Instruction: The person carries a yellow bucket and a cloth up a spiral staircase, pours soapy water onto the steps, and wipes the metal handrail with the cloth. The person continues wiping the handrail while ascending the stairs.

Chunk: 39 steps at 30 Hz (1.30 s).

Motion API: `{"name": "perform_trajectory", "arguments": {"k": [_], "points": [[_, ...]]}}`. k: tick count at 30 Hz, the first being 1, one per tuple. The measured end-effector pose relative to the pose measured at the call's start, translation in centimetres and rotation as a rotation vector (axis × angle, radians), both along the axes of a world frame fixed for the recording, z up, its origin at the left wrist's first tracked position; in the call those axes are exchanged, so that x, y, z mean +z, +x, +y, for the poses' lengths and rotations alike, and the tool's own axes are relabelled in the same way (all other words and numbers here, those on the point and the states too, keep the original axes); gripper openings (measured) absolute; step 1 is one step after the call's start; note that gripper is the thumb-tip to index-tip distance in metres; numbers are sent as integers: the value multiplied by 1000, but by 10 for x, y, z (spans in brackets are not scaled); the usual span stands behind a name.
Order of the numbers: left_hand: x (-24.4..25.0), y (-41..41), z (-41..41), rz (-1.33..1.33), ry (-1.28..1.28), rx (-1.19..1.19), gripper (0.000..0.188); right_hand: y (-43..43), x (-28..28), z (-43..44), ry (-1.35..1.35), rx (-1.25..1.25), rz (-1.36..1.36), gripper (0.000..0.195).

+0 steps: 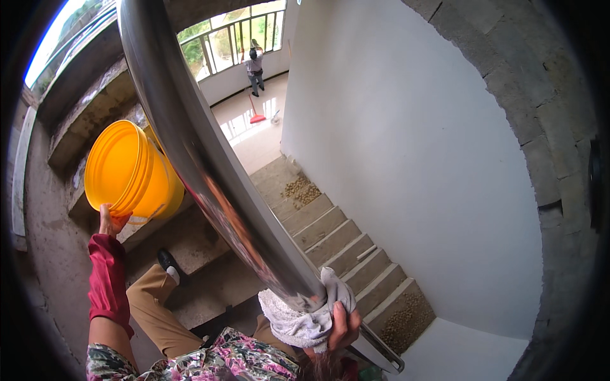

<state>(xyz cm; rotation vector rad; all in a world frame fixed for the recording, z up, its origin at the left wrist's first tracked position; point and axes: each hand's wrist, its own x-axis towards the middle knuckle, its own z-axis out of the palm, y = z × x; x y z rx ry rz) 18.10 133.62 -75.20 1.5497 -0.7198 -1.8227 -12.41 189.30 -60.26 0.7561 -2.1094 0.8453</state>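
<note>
My left hand (112,221) grips the rim of a yellow plastic bucket (164,183), which is tilted with its mouth towards me above the concrete steps. My right hand (344,328) presses a white cloth (305,326) around a thick, shiny metal handrail (214,176). The cloth wraps over the rail near its lower end in view, with part of it bunched beside my fingers. The inside of the bucket looks bare where it shows. Part of my right hand is hidden by the cloth and hair.
Concrete steps (205,285) lie under my foot. Beyond the rail, another stair flight (355,257) drops beside a white wall (405,166), with small round lumps on some steps. Below, a person (255,69) stands at a barred window near a red broom (257,118).
</note>
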Motion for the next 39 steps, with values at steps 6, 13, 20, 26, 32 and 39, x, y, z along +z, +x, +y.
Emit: {"name": "perform_trajectory", "arguments": {"k": [6, 13, 20, 26, 32, 39], "points": [[-6, 12, -8, 3, 2, -34, 58, -1, 11, -3, 46, 41, -65, 43], [-12, 12, -7, 95, 23, 3, 56, 7, 13, 5, 81, 61, -129, 50], [-27, 24, -18, 90, -5, -77, 63, 10, 27, 1, 58, 101, -146, 56], [-28, 8, -1, 291, -13, -154, 53, 12, 30, 14, 83, 133, -220, 76], [-26, 31, -4, 154, -110, -104, 53, 9, 28, 11, 62, 169, -227, 76], [-24, -5, 27, 199, -87, -95, 46, 15, 39, 8, 100, 126, -224, 76]]}}
